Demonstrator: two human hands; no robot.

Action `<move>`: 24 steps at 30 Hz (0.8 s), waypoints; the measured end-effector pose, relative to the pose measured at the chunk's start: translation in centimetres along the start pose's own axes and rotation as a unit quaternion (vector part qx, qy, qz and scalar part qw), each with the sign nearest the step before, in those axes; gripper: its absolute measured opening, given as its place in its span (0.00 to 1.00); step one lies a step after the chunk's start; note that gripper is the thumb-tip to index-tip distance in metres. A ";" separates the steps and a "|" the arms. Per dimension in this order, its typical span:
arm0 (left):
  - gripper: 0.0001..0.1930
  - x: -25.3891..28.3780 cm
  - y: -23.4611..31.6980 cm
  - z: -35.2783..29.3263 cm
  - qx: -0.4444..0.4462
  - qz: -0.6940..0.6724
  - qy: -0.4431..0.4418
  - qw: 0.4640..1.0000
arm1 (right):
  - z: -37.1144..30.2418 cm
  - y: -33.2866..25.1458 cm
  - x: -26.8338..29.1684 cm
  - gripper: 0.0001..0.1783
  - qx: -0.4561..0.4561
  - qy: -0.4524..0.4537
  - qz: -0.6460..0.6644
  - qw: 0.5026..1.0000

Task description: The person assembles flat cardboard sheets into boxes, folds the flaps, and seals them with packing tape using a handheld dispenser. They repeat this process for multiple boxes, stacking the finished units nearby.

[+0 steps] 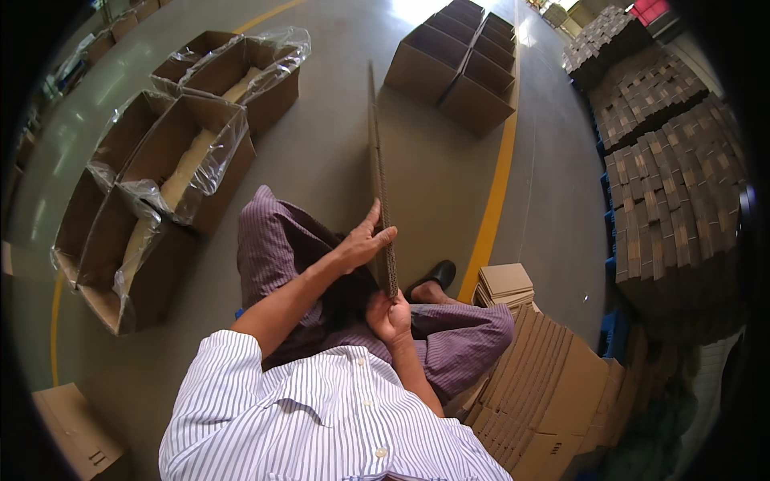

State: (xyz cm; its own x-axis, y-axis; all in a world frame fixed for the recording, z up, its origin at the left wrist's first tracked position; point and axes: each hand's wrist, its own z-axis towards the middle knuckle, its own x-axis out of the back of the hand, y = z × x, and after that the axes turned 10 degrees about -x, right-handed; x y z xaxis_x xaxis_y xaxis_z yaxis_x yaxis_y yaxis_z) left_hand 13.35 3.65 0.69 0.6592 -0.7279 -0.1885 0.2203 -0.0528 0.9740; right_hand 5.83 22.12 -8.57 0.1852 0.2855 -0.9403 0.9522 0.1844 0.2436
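Note:
A flattened cardboard box (382,176) stands on edge in front of me, its thin layered edge turned toward me and its length running away across the floor. My left hand (362,245) is closed on it from the left side, with one digit lying over the top edge. Lower down at the near end, my right hand (390,318) grips the bottom corner; some of its fingers are hidden behind the board. Both hands are in front of my bent legs, between the knees.
Open boxes with clear plastic liners (172,172) stand in rows at the left. Open boxes (453,68) are grouped ahead. Folded cardboard (533,377) leans at my right, near a yellow floor line (491,216). Tall stacks of flat cardboard (666,184) rise farther right. A carton (76,425) lies lower left.

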 end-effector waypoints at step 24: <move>0.63 1.4 -0.9 -0.6 0.189 0.104 0.032 0.976 | 11.5 -9.7 -14.3 0.45 0.183 0.309 -0.789 0.498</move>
State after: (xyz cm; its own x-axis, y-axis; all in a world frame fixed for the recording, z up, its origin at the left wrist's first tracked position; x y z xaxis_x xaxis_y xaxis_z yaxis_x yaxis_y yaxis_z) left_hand 14.47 3.10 -0.49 0.7073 -0.7065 0.0233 -0.1970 -0.1653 0.9664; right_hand -3.25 5.41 -0.18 -0.8675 0.3114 0.3878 -0.2052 0.4862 -0.8494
